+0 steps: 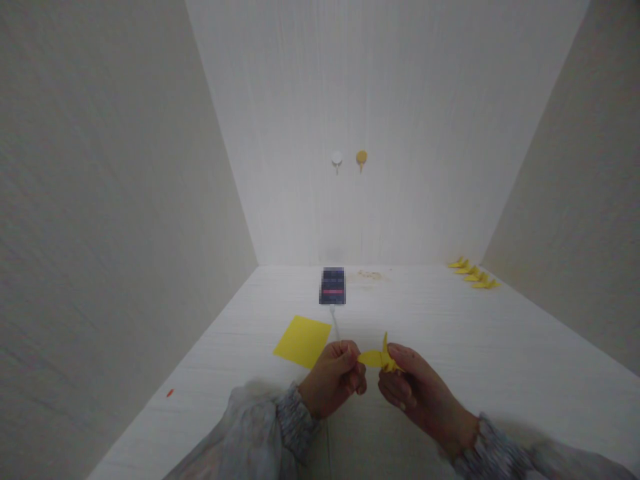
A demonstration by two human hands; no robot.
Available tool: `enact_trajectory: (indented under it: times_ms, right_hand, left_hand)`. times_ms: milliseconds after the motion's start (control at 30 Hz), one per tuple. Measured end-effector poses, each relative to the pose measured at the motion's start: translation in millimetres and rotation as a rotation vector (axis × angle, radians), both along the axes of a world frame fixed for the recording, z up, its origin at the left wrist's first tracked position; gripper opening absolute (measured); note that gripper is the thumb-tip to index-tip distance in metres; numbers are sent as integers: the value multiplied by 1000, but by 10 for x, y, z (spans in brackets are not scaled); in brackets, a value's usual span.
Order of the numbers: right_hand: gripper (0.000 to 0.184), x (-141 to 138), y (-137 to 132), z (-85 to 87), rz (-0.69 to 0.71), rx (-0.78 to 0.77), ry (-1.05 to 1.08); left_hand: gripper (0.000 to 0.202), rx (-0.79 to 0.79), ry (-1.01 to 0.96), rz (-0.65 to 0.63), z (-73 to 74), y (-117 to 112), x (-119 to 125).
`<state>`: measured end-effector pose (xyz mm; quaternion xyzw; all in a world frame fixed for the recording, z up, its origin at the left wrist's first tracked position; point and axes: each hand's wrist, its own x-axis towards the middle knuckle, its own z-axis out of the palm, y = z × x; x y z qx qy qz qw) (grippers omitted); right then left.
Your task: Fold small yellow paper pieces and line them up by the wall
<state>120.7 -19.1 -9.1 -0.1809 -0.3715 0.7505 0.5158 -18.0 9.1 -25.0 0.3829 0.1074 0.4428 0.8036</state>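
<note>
A small folded yellow paper figure (379,357) is held above the white table (500,347) between both hands. My left hand (334,377) pinches its left end with curled fingers. My right hand (417,393) is closed on its right side, thumb on top. One pointed tip of the figure sticks up between the hands. A flat square sheet of yellow paper (303,341) lies on the table just beyond my left hand.
A dark phone-like device (333,286) with a white cable lies at the back middle. Several folded yellow paper figures (474,273) sit in a row at the back right corner. Two round hooks (349,159), one white, one yellow, hang on the back wall. Walls close both sides.
</note>
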Motion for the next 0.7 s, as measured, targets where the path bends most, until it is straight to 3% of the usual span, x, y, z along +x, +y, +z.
enact_trajectory:
  times_ms: [333,533,700]
  right_hand:
    - [29,-29,-27,24,22,0,4]
    - [29,-6,-24,40,2,0,-35]
    - [29,-13,-15,-2,10,-19,-117]
  left_hand:
    - [27,-14,-85,-54,6,-29,7]
    - [44,22,69,-33,19,-25,-3]
    - [33,-11,211,-30,60,-12,-14]
